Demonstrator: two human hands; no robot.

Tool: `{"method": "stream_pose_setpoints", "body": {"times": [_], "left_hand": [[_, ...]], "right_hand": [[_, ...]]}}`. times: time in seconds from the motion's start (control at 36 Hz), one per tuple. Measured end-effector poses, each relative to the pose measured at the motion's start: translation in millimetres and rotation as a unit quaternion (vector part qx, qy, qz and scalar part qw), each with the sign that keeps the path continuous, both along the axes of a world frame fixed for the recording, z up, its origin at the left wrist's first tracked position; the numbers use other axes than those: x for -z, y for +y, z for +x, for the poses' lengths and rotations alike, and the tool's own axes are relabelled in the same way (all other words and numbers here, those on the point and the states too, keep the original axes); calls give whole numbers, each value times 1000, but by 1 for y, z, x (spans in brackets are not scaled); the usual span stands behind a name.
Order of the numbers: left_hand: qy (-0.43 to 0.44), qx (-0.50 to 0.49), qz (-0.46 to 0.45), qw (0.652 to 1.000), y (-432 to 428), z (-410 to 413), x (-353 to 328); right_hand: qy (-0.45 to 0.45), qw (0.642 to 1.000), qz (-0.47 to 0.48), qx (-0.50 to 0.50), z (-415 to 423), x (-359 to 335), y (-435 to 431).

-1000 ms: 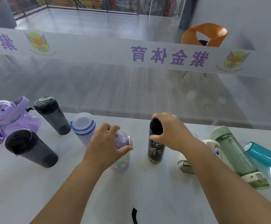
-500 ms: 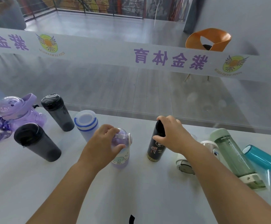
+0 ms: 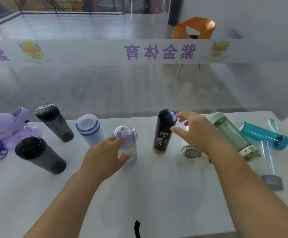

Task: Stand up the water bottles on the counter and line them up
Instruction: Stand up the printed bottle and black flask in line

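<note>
Head view is showing five bottles standing on the table point(image 3: 157, 194): the far grey bottle point(image 3: 54, 123), the near grey bottle point(image 3: 40, 154), the white bottle point(image 3: 89, 129), the small purple bottle point(image 3: 126, 143) and the black bottle point(image 3: 163, 133), only roughly in a row. The left hand point(image 3: 105, 155) is holding the small purple bottle with curled fingers point(image 3: 117, 140). The right hand point(image 3: 195, 133) is hovering just beside the black bottle, fingers spread, gripping nothing. On the right, the green bottle point(image 3: 232, 134), the blue bottle point(image 3: 263, 134) and the clear bottle point(image 3: 267, 160) are lying down, so I judge about half the work is remaining.

An orange chair point(image 3: 194, 28) stands behind the lettered white banner point(image 3: 157, 51).
</note>
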State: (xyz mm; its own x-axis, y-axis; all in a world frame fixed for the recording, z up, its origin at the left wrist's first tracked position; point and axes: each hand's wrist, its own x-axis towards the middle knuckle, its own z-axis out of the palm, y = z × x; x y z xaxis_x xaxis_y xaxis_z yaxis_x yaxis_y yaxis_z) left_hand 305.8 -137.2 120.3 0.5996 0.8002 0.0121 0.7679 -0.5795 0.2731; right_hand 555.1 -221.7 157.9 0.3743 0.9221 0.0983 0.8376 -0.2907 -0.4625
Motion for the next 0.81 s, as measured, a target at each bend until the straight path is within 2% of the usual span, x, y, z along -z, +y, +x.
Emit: {"method": "stream_pose_setpoints", "body": {"times": [0.22, 0.47, 0.64, 0.81], "left_hand": [[72, 64, -88, 991, -22, 17, 29], [127, 105, -141, 976, -38, 66, 53], [135, 116, -190, 966, -42, 116, 67], [68, 32, -267, 961, -52, 173, 86]], "right_hand": [[43, 984, -157, 78, 3, 39, -67], [66, 936, -318, 132, 46, 63, -115], [44, 928, -328, 170, 89, 76, -119], [17, 950, -251, 185, 134, 83, -101]]}}
